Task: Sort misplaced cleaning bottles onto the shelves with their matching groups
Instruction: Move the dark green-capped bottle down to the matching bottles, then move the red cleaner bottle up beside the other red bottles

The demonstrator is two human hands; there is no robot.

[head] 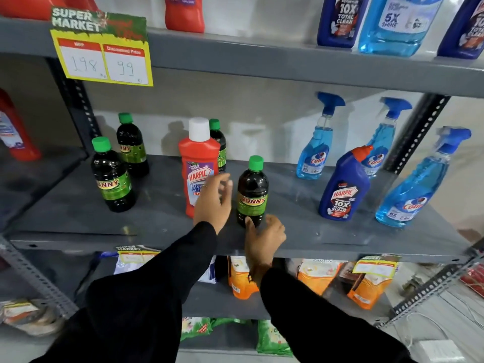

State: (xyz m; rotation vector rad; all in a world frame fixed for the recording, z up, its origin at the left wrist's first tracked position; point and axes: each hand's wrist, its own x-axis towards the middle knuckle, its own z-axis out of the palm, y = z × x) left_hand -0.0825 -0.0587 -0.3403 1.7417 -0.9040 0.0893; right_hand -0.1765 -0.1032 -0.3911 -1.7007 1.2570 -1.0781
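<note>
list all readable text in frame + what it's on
"SUPER MARKET", "198", "99": yellow price sign
"HARPIC": red bottle
"SUNNY": dark bottle
"HARPIC 10X TOTAL CLEAN": blue bottle
"Colin", "5X": spray bottle
"5X SHINE": refill bottle
Lower shelf tags and pouches: unreadable.

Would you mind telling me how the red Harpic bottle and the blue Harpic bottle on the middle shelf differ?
The red Harpic bottle has a straight white cap; the blue Harpic bottle has an angled orange-red nozzle. The red one stands among the green-capped Sunny bottles, the blue one among the Colin sprays. The left hand is against the red one; nothing touches the blue. Both stand upright and seem misplaced.
</note>
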